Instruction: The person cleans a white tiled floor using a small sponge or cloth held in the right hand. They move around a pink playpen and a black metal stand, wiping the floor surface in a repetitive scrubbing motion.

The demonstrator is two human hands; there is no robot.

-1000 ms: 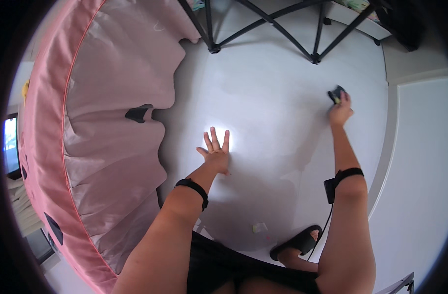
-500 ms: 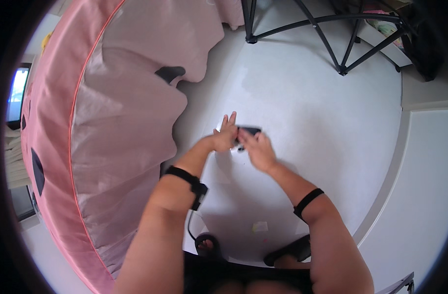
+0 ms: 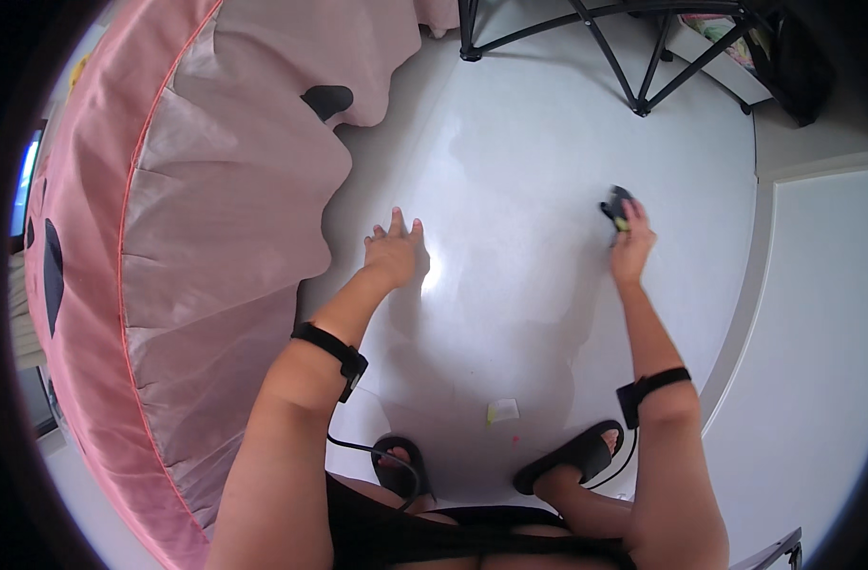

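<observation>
Left hand (image 3: 392, 253): grip open, fingers spread and holding nothing, near the pink fabric (image 3: 234, 214) on the left; contact with the floor unclear.
Right hand (image 3: 633, 245): grip closed around a small dark object (image 3: 621, 198) with a yellow-green patch.
Dark object: right of centre, well apart from the left hand, below the black frame (image 3: 612, 59).
Pale floor (image 3: 519, 180): a small scrap (image 3: 503, 410) lies between black sandals (image 3: 574, 462).

Small black handheld object (image 3: 621, 201), yellow-green patch beside the fingertips, exact kind unclear, gripped in right hand (image 3: 633, 242), above pale floor (image 3: 519, 209).
</observation>
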